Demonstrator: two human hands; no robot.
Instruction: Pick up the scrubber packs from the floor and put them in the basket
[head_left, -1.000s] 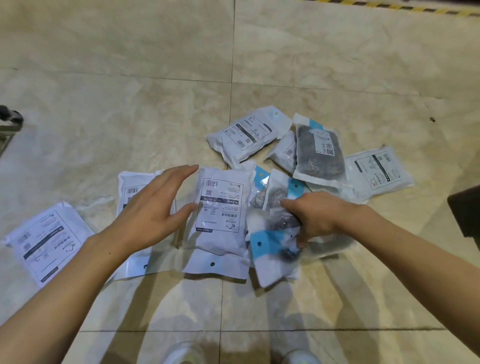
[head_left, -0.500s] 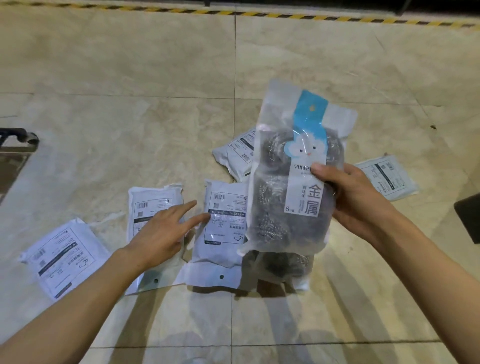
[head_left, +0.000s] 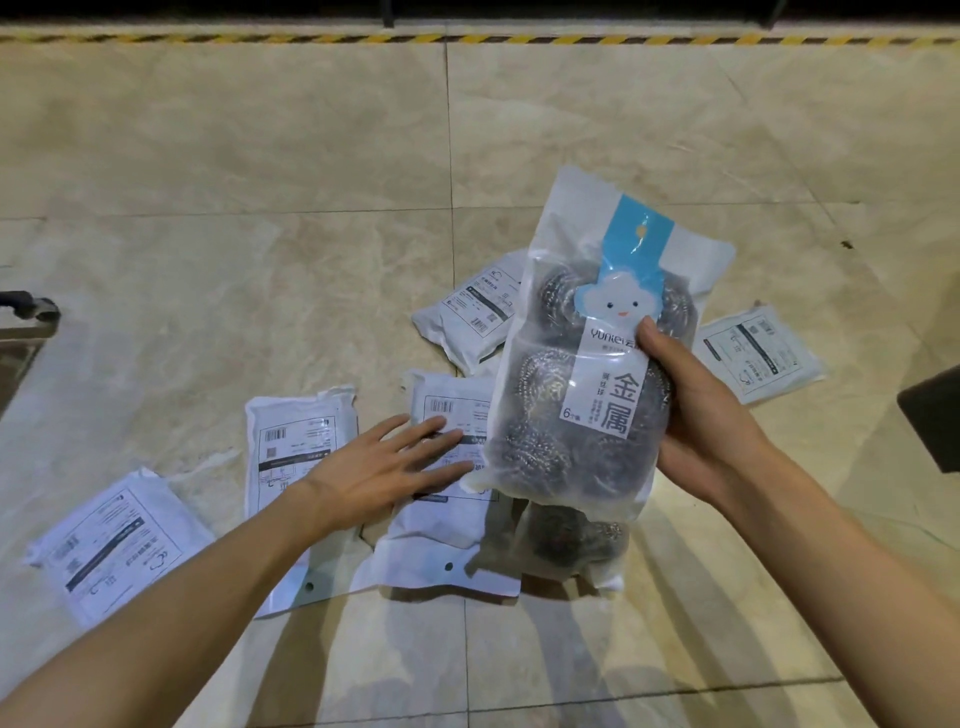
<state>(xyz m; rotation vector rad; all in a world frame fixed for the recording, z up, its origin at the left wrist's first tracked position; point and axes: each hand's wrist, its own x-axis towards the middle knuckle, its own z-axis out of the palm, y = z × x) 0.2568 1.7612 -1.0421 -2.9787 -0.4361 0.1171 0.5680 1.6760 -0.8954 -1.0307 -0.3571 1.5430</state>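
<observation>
My right hand (head_left: 696, 415) grips a clear scrubber pack (head_left: 582, 364) with a blue cloud label and steel wool balls inside, held upright above the floor. My left hand (head_left: 384, 467) reaches out flat with straight fingers, its fingertips over a white pack (head_left: 447, 415) lying on the tiles. Several more white packs lie around: one at the far left (head_left: 114, 540), one under my left wrist (head_left: 296, 436), one behind the held pack (head_left: 478, 312), one at the right (head_left: 758, 353). Another scrubber pack (head_left: 576, 545) lies below the held one.
The floor is beige marble tile with a yellow-black striped line (head_left: 467, 39) at the far edge. A metal frame part (head_left: 26, 312) shows at the left edge. A dark object (head_left: 935, 415) sits at the right edge. No basket is plainly visible.
My right hand has lifted the scrubber pack off the pile and holds it upright, closer to the camera. My left hand has slid right onto the middle white pack.
</observation>
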